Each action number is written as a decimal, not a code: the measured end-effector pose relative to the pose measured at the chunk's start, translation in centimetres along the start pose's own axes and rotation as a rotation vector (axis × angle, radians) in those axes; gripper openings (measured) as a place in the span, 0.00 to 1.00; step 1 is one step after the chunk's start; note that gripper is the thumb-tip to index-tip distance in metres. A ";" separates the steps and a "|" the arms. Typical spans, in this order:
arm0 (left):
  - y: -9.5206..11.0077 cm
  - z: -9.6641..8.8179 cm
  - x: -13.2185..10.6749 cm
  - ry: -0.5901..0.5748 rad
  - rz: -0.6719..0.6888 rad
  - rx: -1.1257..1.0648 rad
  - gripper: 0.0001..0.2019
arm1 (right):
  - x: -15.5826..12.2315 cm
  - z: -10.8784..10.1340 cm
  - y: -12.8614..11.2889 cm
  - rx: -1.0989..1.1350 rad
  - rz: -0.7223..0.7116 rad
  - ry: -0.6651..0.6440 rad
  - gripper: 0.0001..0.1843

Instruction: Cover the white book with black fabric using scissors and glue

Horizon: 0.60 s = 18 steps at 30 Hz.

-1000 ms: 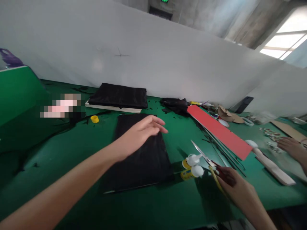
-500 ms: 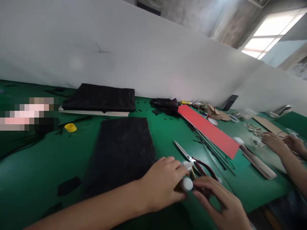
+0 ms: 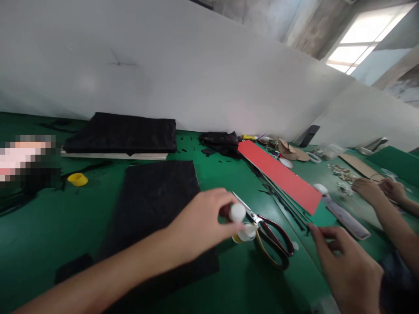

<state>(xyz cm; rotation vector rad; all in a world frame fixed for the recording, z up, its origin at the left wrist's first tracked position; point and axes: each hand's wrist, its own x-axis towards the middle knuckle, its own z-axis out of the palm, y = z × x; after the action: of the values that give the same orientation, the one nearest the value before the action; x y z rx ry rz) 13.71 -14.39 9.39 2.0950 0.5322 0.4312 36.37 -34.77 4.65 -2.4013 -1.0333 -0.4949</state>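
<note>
My left hand [image 3: 209,218] is closed around a small bottle with a white cap [image 3: 237,213]; its body is mostly hidden by my fingers. Just below it stands a second bottle with a white nozzle [image 3: 247,233], beside the handles of the scissors [image 3: 262,221]. The scissors lie slightly spread on the green table. My right hand [image 3: 347,261] is farther right, thumb and forefinger pinched on the near end of a thin black strip [image 3: 296,218]. Under my left forearm a black sheet [image 3: 157,196] lies flat.
A red board [image 3: 281,174] lies diagonally beside the strips. At the back are a folded black cloth [image 3: 124,133] and a crumpled black piece [image 3: 219,141]. A yellow ring [image 3: 77,179] sits left. Another person's hands [image 3: 369,189] work among small parts at the right.
My hands have moved apart: the left lifted up and left with the white-capped bottle, the right went right to the strips. The nozzle bottle and scissors handles are now uncovered.
</note>
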 end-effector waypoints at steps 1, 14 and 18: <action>-0.2 -0.9 1.0 0.055 0.009 0.035 0.09 | 0.5 0.2 0.6 -0.071 -0.033 -0.039 0.17; -8.9 -2.4 13.3 0.223 0.013 0.287 0.09 | -2.2 3.8 -5.4 0.465 -0.227 -0.581 0.39; -9.6 -1.8 13.8 0.200 0.010 0.284 0.11 | -2.3 4.9 -6.8 0.524 -0.198 -0.605 0.22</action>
<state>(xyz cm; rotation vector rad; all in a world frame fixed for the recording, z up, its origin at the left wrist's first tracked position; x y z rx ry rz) 22.55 -1.13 3.65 2.3399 0.7360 0.6040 30.43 -29.30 1.38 -2.0024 -1.4399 0.4364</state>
